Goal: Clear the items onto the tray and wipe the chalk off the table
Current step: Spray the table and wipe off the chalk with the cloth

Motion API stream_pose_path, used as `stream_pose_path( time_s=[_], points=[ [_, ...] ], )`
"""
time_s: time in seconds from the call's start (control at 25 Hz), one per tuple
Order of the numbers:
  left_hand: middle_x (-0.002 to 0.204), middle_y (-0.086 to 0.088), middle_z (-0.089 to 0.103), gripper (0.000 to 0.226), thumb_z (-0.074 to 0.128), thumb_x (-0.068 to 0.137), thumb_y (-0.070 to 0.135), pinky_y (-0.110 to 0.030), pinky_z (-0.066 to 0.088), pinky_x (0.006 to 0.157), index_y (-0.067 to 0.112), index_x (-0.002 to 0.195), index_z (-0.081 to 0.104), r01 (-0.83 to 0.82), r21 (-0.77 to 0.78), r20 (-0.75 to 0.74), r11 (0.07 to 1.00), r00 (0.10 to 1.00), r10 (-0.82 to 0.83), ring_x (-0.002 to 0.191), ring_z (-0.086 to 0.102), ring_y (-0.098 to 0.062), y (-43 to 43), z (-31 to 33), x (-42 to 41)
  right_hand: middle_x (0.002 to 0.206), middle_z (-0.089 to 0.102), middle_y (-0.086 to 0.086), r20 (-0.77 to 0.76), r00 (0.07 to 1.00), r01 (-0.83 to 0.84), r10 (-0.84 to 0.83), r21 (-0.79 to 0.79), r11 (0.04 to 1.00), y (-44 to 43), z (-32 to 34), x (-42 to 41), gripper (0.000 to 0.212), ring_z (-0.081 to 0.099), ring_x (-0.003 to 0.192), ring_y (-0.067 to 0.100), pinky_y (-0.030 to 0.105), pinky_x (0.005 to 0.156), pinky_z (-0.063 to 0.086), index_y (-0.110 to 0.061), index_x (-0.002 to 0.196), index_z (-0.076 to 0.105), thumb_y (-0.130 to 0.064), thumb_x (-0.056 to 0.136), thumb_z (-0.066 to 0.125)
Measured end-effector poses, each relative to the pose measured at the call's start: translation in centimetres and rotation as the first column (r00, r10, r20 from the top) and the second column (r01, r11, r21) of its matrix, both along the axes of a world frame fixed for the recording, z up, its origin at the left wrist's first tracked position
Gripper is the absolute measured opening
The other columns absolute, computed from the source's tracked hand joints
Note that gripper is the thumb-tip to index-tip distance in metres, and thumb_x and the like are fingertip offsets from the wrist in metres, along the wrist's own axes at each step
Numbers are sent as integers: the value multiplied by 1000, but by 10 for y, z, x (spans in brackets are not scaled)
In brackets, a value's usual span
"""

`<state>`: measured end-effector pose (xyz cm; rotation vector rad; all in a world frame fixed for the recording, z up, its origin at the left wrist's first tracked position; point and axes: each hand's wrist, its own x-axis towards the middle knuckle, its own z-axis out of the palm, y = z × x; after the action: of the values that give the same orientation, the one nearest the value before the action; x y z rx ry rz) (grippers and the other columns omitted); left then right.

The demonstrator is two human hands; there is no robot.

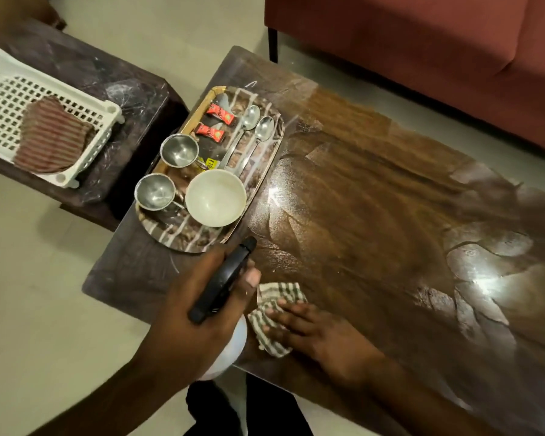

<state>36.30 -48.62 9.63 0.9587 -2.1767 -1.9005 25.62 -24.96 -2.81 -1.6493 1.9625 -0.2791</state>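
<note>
Clearing looks done: tray (266, 158) sits at the far-left end of the table (375, 215) and carries two steel cups (179, 150), a white bowl (215, 196), two spoons (258, 133) and two red sachets (220, 113). Nothing loose shows on the tabletop besides the cloth.

Left hand (199, 306) is wrapped around a spray bottle (222, 280), fingers clamped on the black head, nozzle pointing away from the person and slightly right, toward the tray's near corner and the table middle. White bottle body shows below the hand, at the table's near edge.

Right hand (312, 328) lies flat, fingers spread and pressing down on a striped cloth (274, 313), not pinching it. Cloth is on the near-left part of the table, just beside the bottle hand.

Chalk (472, 262) is the key relation: pale smeared patches lie mostly to the right and far side of the cloth, running along the table's long axis toward the right end. A few thin strokes also show near the tray. Glare makes the haze hard to separate from reflection in places.

Judgement: wipe step underway. Right hand is nearer the chalk, so strokes likely need to sweep rightward along the table length. Risk: bumping the tray when working the left end.
</note>
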Motion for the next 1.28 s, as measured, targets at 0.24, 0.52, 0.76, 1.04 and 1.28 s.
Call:
stream_pose_path(
  time_s=[0.24, 0.52, 0.76, 1.04, 1.28],
  points=[
    [114, 51, 66, 46, 78, 88, 47, -2, 45, 98, 82, 109, 56, -54, -169, -44, 984, 998, 47, 117, 58, 25, -18, 2, 28, 174, 25, -12, -3, 824, 566, -566, 6, 824, -61, -16, 59, 58, 12, 164, 16, 41, 128, 31, -35, 161, 40, -30, 104, 49],
    [110, 16, 78, 33, 68, 92, 65, -27, 56, 98, 46, 118, 70, -288, -130, -155, 949, 951, 267, 114, 71, -5, -44, -34, 70, 170, 37, -13, -17, 957, 288, -289, -45, 957, 4, -4, 136, 69, 34, 158, 16, 29, 112, 50, -36, 157, 49, -21, 90, 47],
    [112, 17, 73, 62, 60, 90, 74, -9, 53, 93, 23, 125, 66, -383, -141, -217, 913, 912, 349, 114, 68, 1, -59, -60, 86, 168, 33, -26, 57, 854, 520, -517, -70, 851, 29, 15, 131, 62, 36, 154, 0, 16, 116, 40, -47, 154, 49, -17, 100, 47],
    [109, 23, 70, 36, 65, 95, 57, -11, 53, 91, 33, 121, 60, -357, -191, -281, 915, 912, 297, 107, 68, 5, -53, -64, 78, 172, 31, -6, -115, 743, 661, -659, -27, 750, -70, 0, 113, 90, 28, 160, 19, 38, 117, 48, -35, 161, 41, -11, 81, 73],
    [150, 8, 56, 79, 71, 80, 36, -11, 47, 108, 21, 153, 44, -168, -229, -152, 959, 979, 135, 138, 54, 2, -66, -87, 104, 174, 28, -8, -187, 789, 597, -585, 6, 802, -74, 17, 119, 68, 23, 162, 19, 45, 125, 32, -38, 163, 36, -65, 101, 44]
  ],
)
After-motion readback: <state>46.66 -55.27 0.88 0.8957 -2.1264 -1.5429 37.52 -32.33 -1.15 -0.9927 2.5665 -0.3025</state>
